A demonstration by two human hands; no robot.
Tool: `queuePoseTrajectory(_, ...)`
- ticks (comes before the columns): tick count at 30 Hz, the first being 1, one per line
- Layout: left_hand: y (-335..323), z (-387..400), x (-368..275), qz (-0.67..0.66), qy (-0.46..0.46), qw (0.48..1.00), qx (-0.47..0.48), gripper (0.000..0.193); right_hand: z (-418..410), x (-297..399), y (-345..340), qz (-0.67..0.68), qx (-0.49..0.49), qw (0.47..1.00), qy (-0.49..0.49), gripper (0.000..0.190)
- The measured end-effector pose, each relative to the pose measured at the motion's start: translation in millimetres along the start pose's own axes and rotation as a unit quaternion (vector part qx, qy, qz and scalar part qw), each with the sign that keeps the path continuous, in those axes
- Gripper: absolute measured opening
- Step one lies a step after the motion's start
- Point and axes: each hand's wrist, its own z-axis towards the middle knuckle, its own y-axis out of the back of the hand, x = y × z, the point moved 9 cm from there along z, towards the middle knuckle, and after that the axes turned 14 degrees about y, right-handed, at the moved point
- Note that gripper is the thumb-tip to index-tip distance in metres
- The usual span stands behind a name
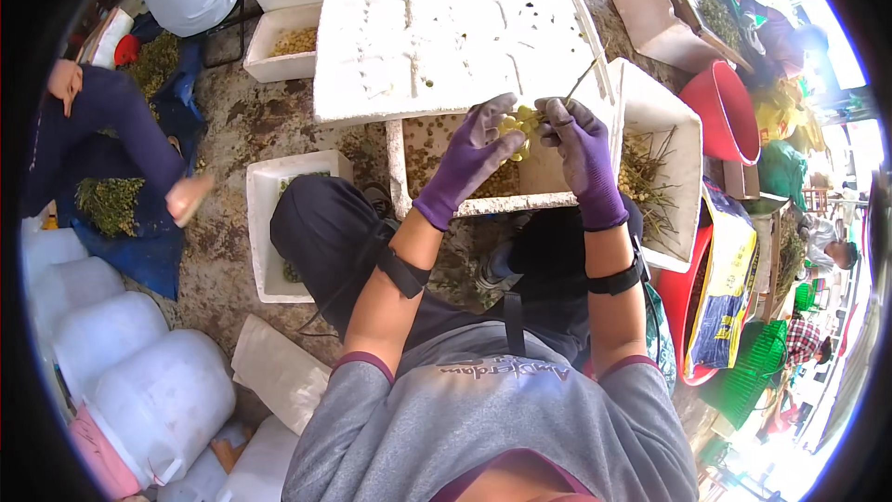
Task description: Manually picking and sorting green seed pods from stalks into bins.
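Before me is a small cluster of round yellow-green fruits (519, 127), held in both hands. My left hand (481, 150), in a purple glove with a grey palm, cups the fruits between thumb and fingers. My right hand (580, 146), gloved the same way, pinches the thin stem (584, 78) that sticks up past the fingers. Beneath the hands is an open white foam box (474, 207) with loose round fruits inside. A large white foam slab (446, 21) lies over the far part of this box, dotted with dark specks and bits.
A foam box of stems and fruits (686, 118) stands at right, near a red bucket (721, 111). Another foam box (261, 223) sits by my left knee. White plastic tubs (167, 397) line the lower left. A co-worker's arm (150, 125) is at left, above a blue tarp (157, 258).
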Motion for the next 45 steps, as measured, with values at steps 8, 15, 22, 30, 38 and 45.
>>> queuePoseTrajectory(8,0.4,8.3,21.7,-0.121,0.031,0.988,0.088,0.028,-5.7,-3.0,-20.4,-0.068,0.033,0.997,0.011,0.005)
queuePoseTrajectory(15,1.7,14.0,41.0,-0.169,0.087,0.979,0.078,0.019,-1.5,-5.3,-14.3,-0.216,0.003,0.974,0.063,0.009)
queuePoseTrajectory(22,21.5,22.6,66.3,-0.377,0.144,0.914,0.036,0.019,-3.4,-5.8,-19.7,-0.192,-0.053,0.977,0.075,0.02)
queuePoseTrajectory(30,33.6,29.4,79.3,-0.402,0.105,0.909,0.019,0.019,-7.8,-11.2,-13.3,-0.136,-0.099,0.984,0.055,0.03)
queuePoseTrajectory(38,7.7,22.6,65.7,-0.351,0.086,0.922,0.143,0.035,0.0,-12.9,-13.3,-0.178,-0.071,0.977,0.098,0.029)
queuePoseTrajectory(45,6.4,21.5,58.8,-0.201,0.104,0.971,0.081,0.015,0.0,-22.6,-9.0,-0.146,-0.089,0.981,0.092,0.027)
